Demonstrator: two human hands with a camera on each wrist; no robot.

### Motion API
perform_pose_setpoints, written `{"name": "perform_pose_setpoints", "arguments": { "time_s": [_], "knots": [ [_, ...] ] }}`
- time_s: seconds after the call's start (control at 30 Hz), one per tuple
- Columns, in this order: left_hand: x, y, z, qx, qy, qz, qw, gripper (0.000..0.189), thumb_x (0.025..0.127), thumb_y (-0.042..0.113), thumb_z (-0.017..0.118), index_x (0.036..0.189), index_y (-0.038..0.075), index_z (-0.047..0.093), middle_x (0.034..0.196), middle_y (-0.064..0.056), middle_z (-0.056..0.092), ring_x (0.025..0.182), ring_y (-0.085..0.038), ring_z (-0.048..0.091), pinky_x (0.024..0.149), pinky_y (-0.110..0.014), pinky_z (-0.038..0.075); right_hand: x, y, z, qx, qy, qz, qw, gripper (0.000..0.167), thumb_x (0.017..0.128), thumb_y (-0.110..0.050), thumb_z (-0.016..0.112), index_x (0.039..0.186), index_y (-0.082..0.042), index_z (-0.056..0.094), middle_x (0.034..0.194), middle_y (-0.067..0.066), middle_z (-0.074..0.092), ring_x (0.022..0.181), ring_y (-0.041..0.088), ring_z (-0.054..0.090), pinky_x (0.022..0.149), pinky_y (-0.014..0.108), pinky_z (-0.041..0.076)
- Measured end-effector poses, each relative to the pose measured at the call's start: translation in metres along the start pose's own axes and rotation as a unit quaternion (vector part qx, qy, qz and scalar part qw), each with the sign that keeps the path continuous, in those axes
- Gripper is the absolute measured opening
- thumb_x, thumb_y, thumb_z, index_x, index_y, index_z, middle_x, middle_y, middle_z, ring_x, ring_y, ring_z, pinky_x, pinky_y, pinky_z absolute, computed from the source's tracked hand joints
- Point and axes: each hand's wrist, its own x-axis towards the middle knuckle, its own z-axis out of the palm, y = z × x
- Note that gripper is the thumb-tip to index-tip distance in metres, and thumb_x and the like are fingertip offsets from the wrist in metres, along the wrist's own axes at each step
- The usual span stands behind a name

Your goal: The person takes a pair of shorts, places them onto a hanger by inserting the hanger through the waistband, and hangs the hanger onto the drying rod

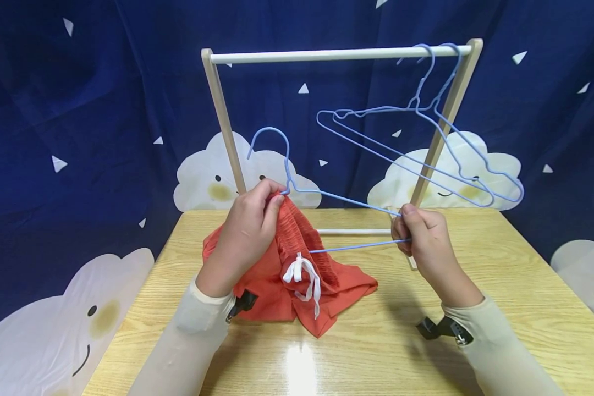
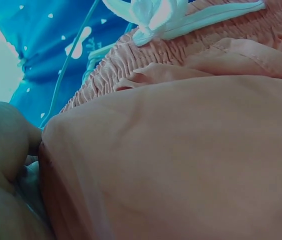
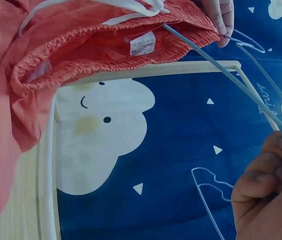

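Observation:
Red drawstring shorts (image 1: 264, 294) hang bunched from my left hand (image 1: 247, 228), their lower part spread over the table. That hand pinches the gathered waistband (image 2: 98, 82) close to the neck of a blue wire hanger (image 1: 346, 201), whose hook points up. My right hand (image 1: 428, 236) grips the same hanger by its right end, fingers curled round the wire. The hanger's left part is inside the waistband, hidden by cloth. In the right wrist view the waist opening faces the camera, with a white care label (image 3: 142, 44) inside. A white drawstring bow (image 1: 302, 272) dangles at the front.
Behind the hands stands a wooden rack with a white top rail (image 1: 317, 55). Two more blue hangers (image 1: 418, 104) hang at its right end. The rack stands on a wood-grain table (image 1: 515, 308), before a dark blue curtain (image 1: 104, 137) with clouds.

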Motion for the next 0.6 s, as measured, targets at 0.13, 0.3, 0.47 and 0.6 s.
{"name": "perform_pose_setpoints", "arguments": {
  "time_s": [0.13, 0.3, 0.47, 0.6],
  "knots": [
    [-0.0002, 0.0009, 0.0008, 0.001, 0.0, 0.005, 1.0, 0.014, 0.11, 0.009, 0.06, 0.12, 0.002, 0.069, 0.112, -0.011, 0.079, 0.096, -0.022, 0.077, 0.091, -0.041, 0.063, -0.0003, 0.0009, 0.0006, 0.006, -0.007, -0.004, 1.0, 0.055, 0.118, -0.017, 0.041, 0.066, 0.001, 0.043, 0.057, 0.008, 0.036, 0.047, 0.023, 0.028, 0.04, 0.035, 0.015],
    [-0.0006, 0.0021, 0.002, 0.005, -0.001, 0.007, 1.0, 0.013, 0.11, 0.008, 0.061, 0.118, 0.002, 0.069, 0.111, -0.01, 0.079, 0.095, -0.021, 0.075, 0.091, -0.04, 0.063, -0.0012, 0.0001, 0.001, -0.007, -0.007, 0.001, 0.9999, 0.056, 0.118, -0.018, 0.04, 0.065, -0.001, 0.044, 0.055, 0.009, 0.036, 0.048, 0.023, 0.03, 0.04, 0.035, 0.017],
    [-0.0007, 0.0019, 0.0031, 0.003, 0.0, 0.008, 1.0, 0.013, 0.111, 0.009, 0.06, 0.117, 0.002, 0.068, 0.113, -0.011, 0.079, 0.095, -0.022, 0.075, 0.091, -0.04, 0.063, -0.0015, 0.0017, 0.0004, -0.013, -0.009, -0.002, 0.9999, 0.055, 0.118, -0.017, 0.04, 0.065, -0.001, 0.045, 0.055, 0.009, 0.037, 0.048, 0.023, 0.032, 0.039, 0.035, 0.018],
    [-0.0011, 0.002, 0.0031, 0.005, 0.003, 0.008, 1.0, 0.013, 0.111, 0.009, 0.06, 0.118, 0.002, 0.068, 0.112, -0.011, 0.078, 0.096, -0.022, 0.075, 0.091, -0.041, 0.063, -0.0009, 0.0039, 0.0008, -0.006, -0.013, -0.007, 0.9999, 0.055, 0.118, -0.016, 0.04, 0.065, -0.001, 0.044, 0.054, 0.008, 0.036, 0.047, 0.022, 0.031, 0.039, 0.034, 0.016]
  ]
}}
